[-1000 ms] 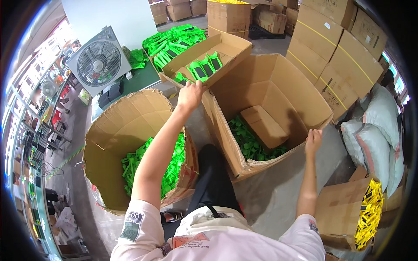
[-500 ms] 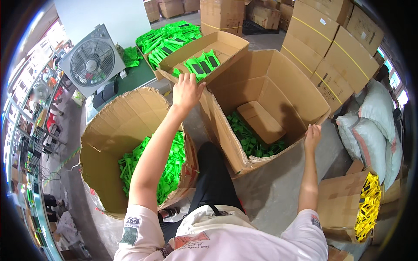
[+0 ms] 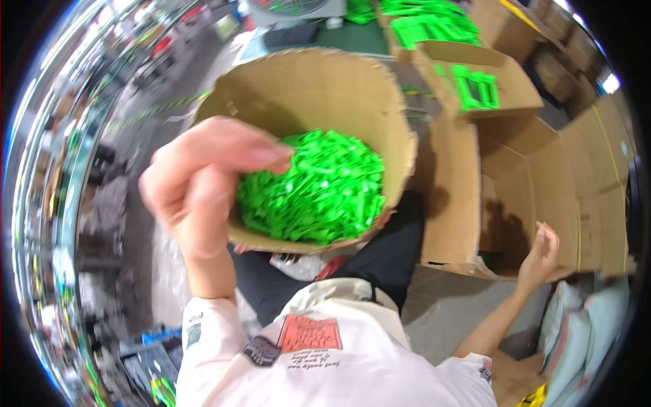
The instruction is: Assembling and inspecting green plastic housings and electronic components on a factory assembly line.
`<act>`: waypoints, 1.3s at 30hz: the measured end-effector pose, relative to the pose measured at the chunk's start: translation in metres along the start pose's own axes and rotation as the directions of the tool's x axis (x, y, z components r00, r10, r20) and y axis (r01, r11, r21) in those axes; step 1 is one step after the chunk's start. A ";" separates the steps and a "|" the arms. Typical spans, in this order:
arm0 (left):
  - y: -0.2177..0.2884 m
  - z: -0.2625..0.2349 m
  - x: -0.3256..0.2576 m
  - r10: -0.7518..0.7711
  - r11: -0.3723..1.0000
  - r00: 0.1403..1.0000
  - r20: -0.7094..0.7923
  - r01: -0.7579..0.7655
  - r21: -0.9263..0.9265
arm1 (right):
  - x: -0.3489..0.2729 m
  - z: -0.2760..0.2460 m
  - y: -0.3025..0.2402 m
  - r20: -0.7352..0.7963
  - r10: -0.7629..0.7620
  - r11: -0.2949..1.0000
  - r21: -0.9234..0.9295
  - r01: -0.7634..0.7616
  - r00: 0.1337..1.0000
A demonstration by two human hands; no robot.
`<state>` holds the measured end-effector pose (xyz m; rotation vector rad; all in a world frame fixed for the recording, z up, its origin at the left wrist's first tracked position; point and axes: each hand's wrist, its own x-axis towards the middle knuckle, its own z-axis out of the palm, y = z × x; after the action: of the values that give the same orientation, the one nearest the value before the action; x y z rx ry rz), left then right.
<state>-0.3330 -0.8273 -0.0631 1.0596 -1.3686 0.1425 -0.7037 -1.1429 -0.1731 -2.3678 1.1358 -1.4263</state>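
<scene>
Green parts (image 3: pixel 319 193) lie between the hands (image 3: pixel 203 180) (image 3: pixel 540 256), the left raised and curled.

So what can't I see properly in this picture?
Head view:
Left grip: blurred; can't tell if it holds something small.
Fan: cut off by the top edge.
Yellow pieces: cut off by the bottom edge.
Right-hand big box: its walls hide most of the bottom inside.

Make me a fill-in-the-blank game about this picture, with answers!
The blurred hand is the person's ____ one.
The other hand, nearer the big box, is their ____ one.
The pieces inside the rounded carton are coloured ____.
The person's trousers are ____.

Missing words: left; right; green; black.
</scene>
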 end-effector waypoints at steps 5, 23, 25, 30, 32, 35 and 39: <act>0.009 -0.070 -0.091 -0.240 0.721 0.865 -0.441 0.463 0.515 | -0.050 0.103 -0.136 0.258 -0.197 0.901 0.429 0.071 0.946; -0.164 -0.104 -0.153 -0.951 0.252 0.282 0.126 0.471 0.845 | -0.156 0.322 0.001 0.709 0.522 0.851 -0.465 -0.243 0.474; -0.253 -0.118 -0.165 -0.925 0.337 0.332 0.186 0.491 0.804 | -0.151 0.314 0.003 0.704 0.525 0.848 -0.478 -0.228 0.478; -0.401 -0.191 -0.259 -0.990 -0.034 0.122 -0.075 0.309 0.951 | -0.146 0.321 -0.006 0.689 0.553 0.833 -0.446 -0.327 0.468; -0.424 -0.188 -0.314 -0.988 -0.141 0.013 -0.151 0.293 0.946 | -0.136 0.327 -0.019 0.700 0.573 0.819 -0.495 -0.289 0.426; -0.444 -0.132 -0.381 -0.976 -0.219 -0.061 -0.211 0.355 0.909 | -0.128 0.331 -0.010 0.700 0.571 0.819 -0.521 -0.241 0.428; -0.454 -0.123 -0.409 -0.986 -0.136 0.060 -0.158 0.276 0.952 | -0.100 0.336 -0.007 0.704 0.639 0.769 -0.599 -0.224 0.309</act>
<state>-0.0635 -0.8015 -0.6243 3.0557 -0.8667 -0.7202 -0.4538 -1.1512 -0.4189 -2.1389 1.5679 0.3688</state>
